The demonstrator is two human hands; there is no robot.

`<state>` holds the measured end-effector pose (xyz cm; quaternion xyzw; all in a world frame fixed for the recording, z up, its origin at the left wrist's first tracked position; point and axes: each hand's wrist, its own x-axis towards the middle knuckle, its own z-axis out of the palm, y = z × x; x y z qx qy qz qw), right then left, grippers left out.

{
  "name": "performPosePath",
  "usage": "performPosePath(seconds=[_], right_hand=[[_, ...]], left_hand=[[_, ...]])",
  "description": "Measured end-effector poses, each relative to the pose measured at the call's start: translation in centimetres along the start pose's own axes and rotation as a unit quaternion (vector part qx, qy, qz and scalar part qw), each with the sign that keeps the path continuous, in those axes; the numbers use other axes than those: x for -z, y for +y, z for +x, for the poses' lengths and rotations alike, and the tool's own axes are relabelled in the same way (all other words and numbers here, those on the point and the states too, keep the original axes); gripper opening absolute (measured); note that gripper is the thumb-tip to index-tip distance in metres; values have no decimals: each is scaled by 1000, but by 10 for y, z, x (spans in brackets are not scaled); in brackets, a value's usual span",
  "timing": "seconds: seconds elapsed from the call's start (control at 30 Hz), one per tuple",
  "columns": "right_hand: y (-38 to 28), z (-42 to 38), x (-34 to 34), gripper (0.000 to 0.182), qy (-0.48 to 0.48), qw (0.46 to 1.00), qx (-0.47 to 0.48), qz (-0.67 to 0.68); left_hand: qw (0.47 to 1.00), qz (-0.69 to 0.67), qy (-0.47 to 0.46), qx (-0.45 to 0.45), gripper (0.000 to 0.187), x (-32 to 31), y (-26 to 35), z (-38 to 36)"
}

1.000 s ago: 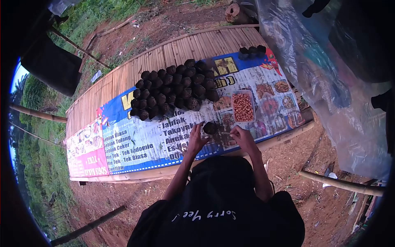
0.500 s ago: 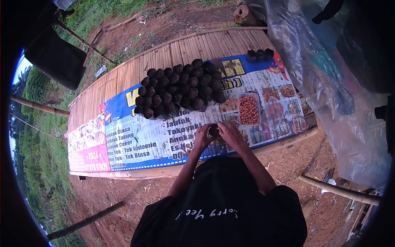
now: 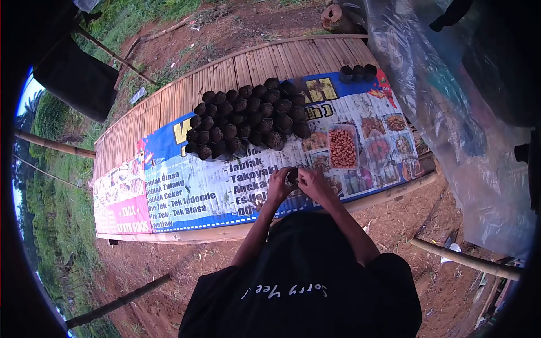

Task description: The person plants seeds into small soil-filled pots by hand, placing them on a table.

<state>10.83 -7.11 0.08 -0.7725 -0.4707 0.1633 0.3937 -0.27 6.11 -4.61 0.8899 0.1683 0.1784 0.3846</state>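
Observation:
Between my two hands, near the table's front edge, is a small black bag with dark contents. My left hand wraps round its left side. On the other side, my right hand has its fingers pressed together at the bag's rim. Just beyond my right hand, a clear plastic tub holds many reddish-brown seeds. Several filled black bags stand packed together further back on the printed banner.
Three black bags stand at the back right of the bamboo table. Clear plastic sheeting hangs along the right side. A bamboo pole lies across the lower right, and a log is behind the table.
My right hand's fingers have shifted slightly at the bag's rim. My left hand stays round the bag, and the view has moved a little.

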Motion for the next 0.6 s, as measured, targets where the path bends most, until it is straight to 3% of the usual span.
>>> performPosePath(seconds=[0.07, 0.2, 0.27, 0.4, 0.47, 0.6], right_hand=[[-3, 2, -3, 15, 89, 995, 31, -12], [-4, 1, 0, 14, 51, 998, 42, -19], [-7, 2, 1, 13, 17, 999, -25, 44], [-1, 0, -1, 13, 48, 999, 4, 7], [-4, -1, 2, 12, 1, 999, -19, 37], [-3, 0, 4, 16, 46, 999, -20, 1]], left_hand=[[1000, -14, -9, 8, 60, 1, 2, 0], [1000, -18, -10, 4, 60, 2, 3, 1], [1000, -2, -9, 3, 59, 3, 2, 1], [999, -29, -22, 12, 59, 3, 3, 1], [1000, -8, -14, 14, 59, 2, 2, 0], [999, -24, -14, 19, 58, 1, 1, -2]])
